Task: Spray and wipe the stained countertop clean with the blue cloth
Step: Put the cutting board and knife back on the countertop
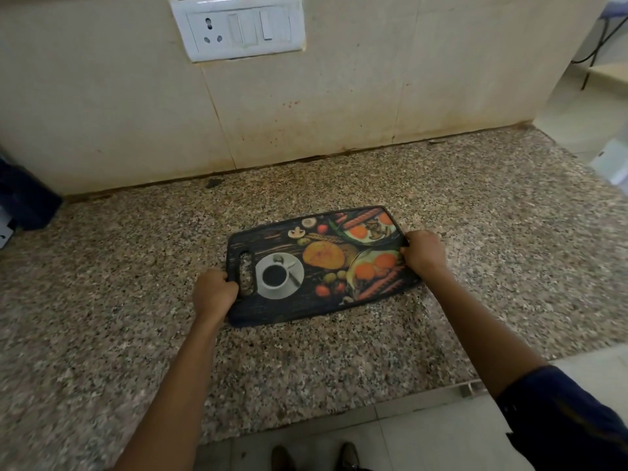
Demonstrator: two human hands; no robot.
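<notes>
A dark cutting board (319,266) printed with food pictures lies flat on the speckled granite countertop (136,300). My left hand (214,294) grips the board's left end at the handle slot. My right hand (424,254) grips its right edge. No blue cloth or spray bottle shows in the head view. A small dark stain (213,182) sits on the counter near the back wall.
A tiled backsplash (306,107) with reddish spots rises behind the counter, holding a white socket and switch plate (238,27). A dark blue object (27,202) stands at the far left. The counter's front edge (339,416) runs above the floor, where shoes (316,457) show.
</notes>
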